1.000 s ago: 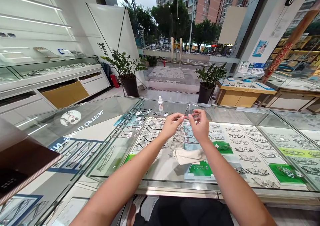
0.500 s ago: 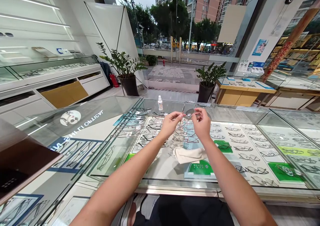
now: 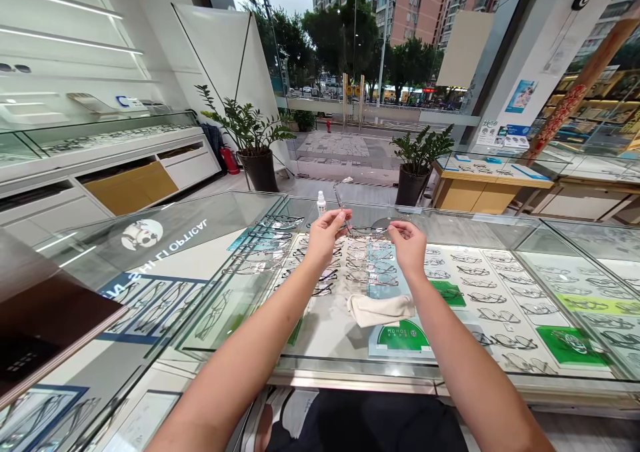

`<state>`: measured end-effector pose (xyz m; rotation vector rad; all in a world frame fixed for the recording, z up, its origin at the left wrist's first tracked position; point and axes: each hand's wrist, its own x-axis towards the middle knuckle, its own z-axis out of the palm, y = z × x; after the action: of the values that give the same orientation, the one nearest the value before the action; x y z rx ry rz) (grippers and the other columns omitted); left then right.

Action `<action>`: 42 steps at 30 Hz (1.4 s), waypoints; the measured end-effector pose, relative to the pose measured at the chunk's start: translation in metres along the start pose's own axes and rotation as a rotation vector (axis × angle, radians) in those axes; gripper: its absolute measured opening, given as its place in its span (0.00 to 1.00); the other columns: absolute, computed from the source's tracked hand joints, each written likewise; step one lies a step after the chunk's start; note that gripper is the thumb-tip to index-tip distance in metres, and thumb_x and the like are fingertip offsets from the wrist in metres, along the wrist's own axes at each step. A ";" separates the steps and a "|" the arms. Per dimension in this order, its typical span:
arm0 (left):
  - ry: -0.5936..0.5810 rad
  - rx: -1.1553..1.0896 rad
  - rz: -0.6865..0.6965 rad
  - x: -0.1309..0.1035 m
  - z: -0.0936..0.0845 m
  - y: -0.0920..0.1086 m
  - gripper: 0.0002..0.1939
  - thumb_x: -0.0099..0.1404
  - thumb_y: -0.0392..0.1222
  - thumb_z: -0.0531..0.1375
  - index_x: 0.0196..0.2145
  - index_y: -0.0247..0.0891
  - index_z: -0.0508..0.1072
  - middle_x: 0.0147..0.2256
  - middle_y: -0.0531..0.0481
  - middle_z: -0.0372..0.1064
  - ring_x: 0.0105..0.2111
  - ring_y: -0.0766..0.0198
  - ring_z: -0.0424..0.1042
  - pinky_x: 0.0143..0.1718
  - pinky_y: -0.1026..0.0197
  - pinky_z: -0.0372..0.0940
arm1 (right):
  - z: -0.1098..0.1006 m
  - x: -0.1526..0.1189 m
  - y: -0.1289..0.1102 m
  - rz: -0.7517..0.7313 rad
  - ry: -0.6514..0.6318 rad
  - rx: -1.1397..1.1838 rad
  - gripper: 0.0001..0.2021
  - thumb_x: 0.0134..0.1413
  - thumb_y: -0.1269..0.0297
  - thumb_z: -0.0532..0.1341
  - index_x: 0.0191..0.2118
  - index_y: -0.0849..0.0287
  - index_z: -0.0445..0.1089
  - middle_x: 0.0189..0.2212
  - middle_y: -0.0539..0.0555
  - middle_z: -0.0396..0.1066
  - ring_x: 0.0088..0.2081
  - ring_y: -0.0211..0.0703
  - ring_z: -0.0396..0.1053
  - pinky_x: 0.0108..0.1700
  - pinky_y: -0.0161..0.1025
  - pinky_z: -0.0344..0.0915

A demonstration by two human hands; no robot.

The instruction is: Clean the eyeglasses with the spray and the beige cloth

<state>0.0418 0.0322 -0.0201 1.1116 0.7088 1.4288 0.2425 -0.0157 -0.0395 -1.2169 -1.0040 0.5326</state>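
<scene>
Above the glass counter I hold a thin-framed pair of eyeglasses (image 3: 369, 231) between both hands. My left hand (image 3: 325, 236) pinches it near one end, and a temple arm sticks up past those fingertips. At the opposite end, the fingers of my right hand (image 3: 408, 244) are closed on the frame. Its fine parts are hard to separate from the eyewear displayed behind it. Just beyond my left hand stands a small white bottle (image 3: 321, 201), its lower part hidden by the hand. A crumpled cream cloth (image 3: 381, 310) lies on the counter nearer to me, between my forearms.
The glass display counter (image 3: 340, 365) spans the front, with rows of eyeglasses beneath its top. A dark brown panel-like object (image 3: 50, 325) juts in at left. Potted plants (image 3: 260, 172) and a glass storefront stand beyond.
My hands have moved apart, the left going left and slightly nearer me. The eyeglasses have turned, now stretching sideways between the hands with one temple arm pointing up.
</scene>
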 end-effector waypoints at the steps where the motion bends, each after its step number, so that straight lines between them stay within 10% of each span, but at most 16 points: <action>1: 0.001 0.006 0.002 0.000 0.000 -0.001 0.22 0.55 0.58 0.75 0.40 0.40 0.83 0.50 0.42 0.80 0.53 0.53 0.76 0.52 0.51 0.74 | 0.000 -0.001 -0.002 -0.030 0.000 -0.045 0.12 0.55 0.56 0.67 0.39 0.59 0.79 0.36 0.58 0.78 0.35 0.47 0.72 0.39 0.45 0.70; 6: -0.050 0.134 0.054 -0.003 0.005 -0.005 0.22 0.56 0.59 0.74 0.40 0.39 0.84 0.47 0.41 0.81 0.48 0.53 0.77 0.51 0.50 0.73 | 0.000 -0.014 -0.019 -0.408 0.069 -0.375 0.09 0.60 0.58 0.65 0.42 0.54 0.80 0.43 0.58 0.72 0.47 0.54 0.69 0.53 0.52 0.67; 9: -0.163 0.216 0.125 -0.008 0.008 -0.005 0.18 0.59 0.57 0.73 0.39 0.40 0.86 0.48 0.41 0.81 0.51 0.50 0.77 0.55 0.48 0.71 | 0.005 -0.022 -0.024 -0.502 -0.107 -0.379 0.12 0.61 0.58 0.66 0.48 0.52 0.80 0.45 0.57 0.73 0.50 0.54 0.68 0.57 0.53 0.65; 23: -0.342 0.182 0.046 -0.016 0.013 0.000 0.13 0.58 0.52 0.74 0.34 0.41 0.87 0.56 0.37 0.77 0.62 0.41 0.71 0.63 0.41 0.66 | 0.016 -0.026 -0.017 -0.252 -0.390 -0.046 0.12 0.61 0.55 0.67 0.47 0.54 0.79 0.50 0.58 0.80 0.53 0.53 0.75 0.54 0.48 0.71; 32: -0.342 0.281 0.137 -0.012 0.011 -0.006 0.15 0.61 0.53 0.71 0.39 0.41 0.85 0.58 0.38 0.75 0.59 0.45 0.73 0.58 0.46 0.69 | 0.017 -0.025 -0.013 -0.258 -0.315 -0.077 0.10 0.61 0.58 0.66 0.44 0.55 0.80 0.44 0.57 0.81 0.47 0.50 0.76 0.52 0.46 0.70; 39: 0.053 0.661 0.327 0.003 -0.008 0.001 0.10 0.68 0.43 0.61 0.43 0.41 0.81 0.56 0.42 0.76 0.58 0.51 0.74 0.59 0.50 0.66 | 0.008 -0.017 -0.006 -0.343 -0.185 -0.167 0.09 0.65 0.59 0.63 0.41 0.53 0.81 0.42 0.56 0.81 0.49 0.52 0.74 0.55 0.50 0.67; 42: 0.273 0.973 0.190 0.035 -0.021 0.008 0.17 0.67 0.43 0.63 0.52 0.38 0.77 0.57 0.37 0.74 0.59 0.46 0.72 0.61 0.46 0.64 | 0.004 -0.012 -0.007 -0.381 -0.150 -0.211 0.10 0.66 0.59 0.62 0.40 0.53 0.81 0.42 0.56 0.81 0.49 0.52 0.74 0.56 0.51 0.65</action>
<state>0.0223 0.0682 -0.0127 1.7603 1.6289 1.4197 0.2316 -0.0255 -0.0374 -1.1419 -1.4108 0.2239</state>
